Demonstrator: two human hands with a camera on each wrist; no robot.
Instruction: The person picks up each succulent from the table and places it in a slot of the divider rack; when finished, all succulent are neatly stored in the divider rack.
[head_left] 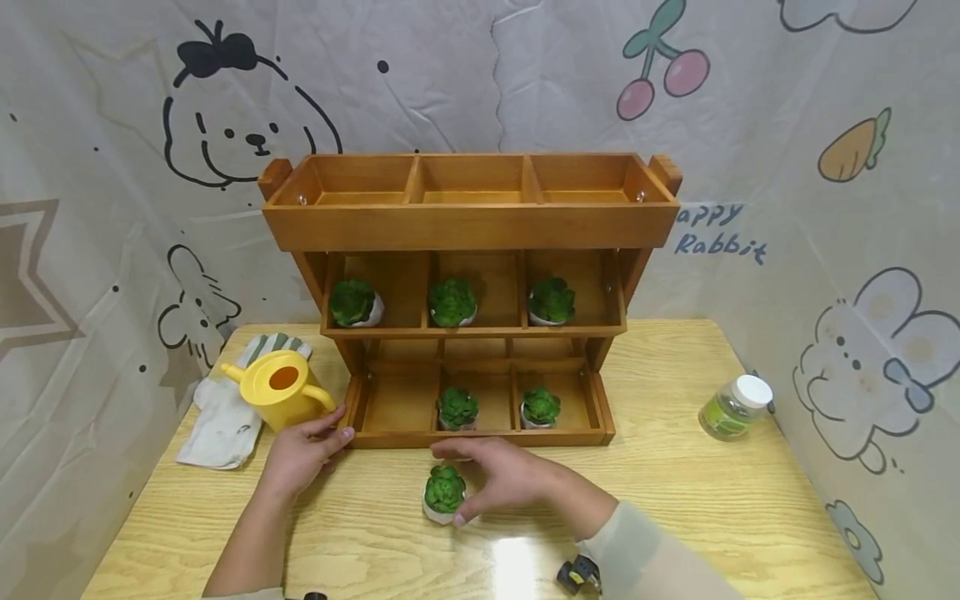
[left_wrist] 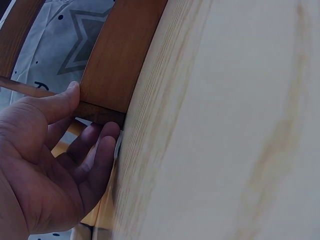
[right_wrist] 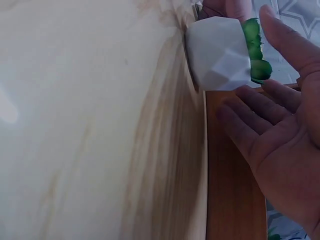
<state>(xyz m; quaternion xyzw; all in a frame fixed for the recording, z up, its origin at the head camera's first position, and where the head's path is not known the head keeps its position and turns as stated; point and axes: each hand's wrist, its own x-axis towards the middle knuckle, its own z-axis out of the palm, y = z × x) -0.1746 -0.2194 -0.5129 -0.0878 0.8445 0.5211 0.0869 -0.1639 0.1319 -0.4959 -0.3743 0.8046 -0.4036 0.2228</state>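
A small potted succulent (head_left: pixel 446 492), green leaves in a white faceted pot (right_wrist: pixel 220 52), stands on the table in front of the wooden shelf (head_left: pixel 468 229). My right hand (head_left: pixel 504 479) is spread around its right side, thumb near and fingers beyond, with a gap to the leaves in the right wrist view. At the shelf's lower left front corner, my left hand (head_left: pixel 302 454) holds the wood; its thumb (left_wrist: pixel 67 102) is at the front board and the curled fingers at the end. Three succulents (head_left: pixel 453 302) sit in the middle tier and two (head_left: pixel 542 407) in the bottom one.
Left of the shelf stands a yellow watering can (head_left: pixel 277 392), beside white gloves (head_left: pixel 225 425) with green stripes. A jar (head_left: pixel 735 408) with a white lid is at the right. Near my right sleeve lies a small black object (head_left: pixel 577 575). A printed cloth (head_left: pixel 450 75) hangs behind.
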